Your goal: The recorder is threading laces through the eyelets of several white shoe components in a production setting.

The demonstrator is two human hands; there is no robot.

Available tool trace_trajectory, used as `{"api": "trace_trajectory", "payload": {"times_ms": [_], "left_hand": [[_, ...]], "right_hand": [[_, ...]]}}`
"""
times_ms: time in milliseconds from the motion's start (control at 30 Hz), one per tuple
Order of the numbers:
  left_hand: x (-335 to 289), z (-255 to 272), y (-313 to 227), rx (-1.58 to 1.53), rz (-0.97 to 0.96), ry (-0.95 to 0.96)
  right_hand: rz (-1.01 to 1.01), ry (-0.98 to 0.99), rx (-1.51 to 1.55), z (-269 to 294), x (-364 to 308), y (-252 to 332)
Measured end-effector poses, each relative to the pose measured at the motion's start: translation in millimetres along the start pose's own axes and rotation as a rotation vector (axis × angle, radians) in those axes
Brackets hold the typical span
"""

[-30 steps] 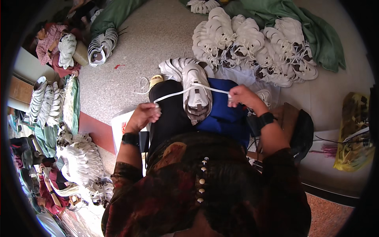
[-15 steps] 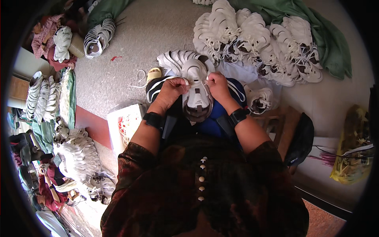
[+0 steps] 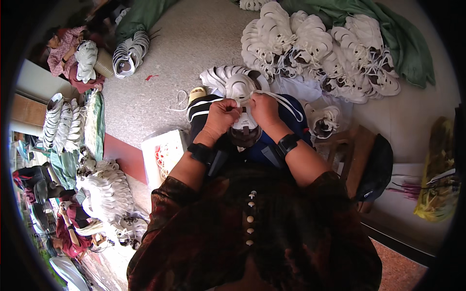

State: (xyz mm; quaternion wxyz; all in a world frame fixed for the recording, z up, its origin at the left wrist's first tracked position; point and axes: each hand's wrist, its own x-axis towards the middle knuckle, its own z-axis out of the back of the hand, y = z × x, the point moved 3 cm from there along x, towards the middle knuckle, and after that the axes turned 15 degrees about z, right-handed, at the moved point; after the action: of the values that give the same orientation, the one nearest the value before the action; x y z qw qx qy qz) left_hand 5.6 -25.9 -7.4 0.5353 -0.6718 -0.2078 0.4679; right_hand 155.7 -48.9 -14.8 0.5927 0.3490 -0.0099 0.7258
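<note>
We see a white shoe [image 3: 239, 87] with white laces [image 3: 281, 99], black wristbands [image 3: 287, 143], and a dark red-brown patterned blouse [image 3: 218, 233] with pale buttons [image 3: 250, 219]. There's a pile of white shoes [image 3: 315, 48] on green cloth [image 3: 412, 53], and grey speckled floor [image 3: 194, 43].

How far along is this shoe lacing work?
Seemingly done: a heap of laced white shoes on the floor ahead. In hand: the left hand and right hand work a white lace on one white shoe. How many remain unlaced cannot be told.
</note>
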Motion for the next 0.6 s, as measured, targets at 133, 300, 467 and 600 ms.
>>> {"api": "trace_trajectory", "payload": {"times_ms": [133,300,467,600], "left_hand": [[7,-10,-9,0.408,-0.112,-0.139],[29,-30,-14,0.946,-0.346,-0.393],[35,-44,-17,1.18,-0.299,-0.487],[16,-34,-29,1.291,-0.26,-0.422]], "right_hand": [[0.145,0.05,-0.023,11,-5,10],[0.004,0.118,0.171,6,-6,-6],[-0.076,0.021,0.248,0,-10,-14],[-0.113,-0.017,0.253,6,-13,-11]]}}
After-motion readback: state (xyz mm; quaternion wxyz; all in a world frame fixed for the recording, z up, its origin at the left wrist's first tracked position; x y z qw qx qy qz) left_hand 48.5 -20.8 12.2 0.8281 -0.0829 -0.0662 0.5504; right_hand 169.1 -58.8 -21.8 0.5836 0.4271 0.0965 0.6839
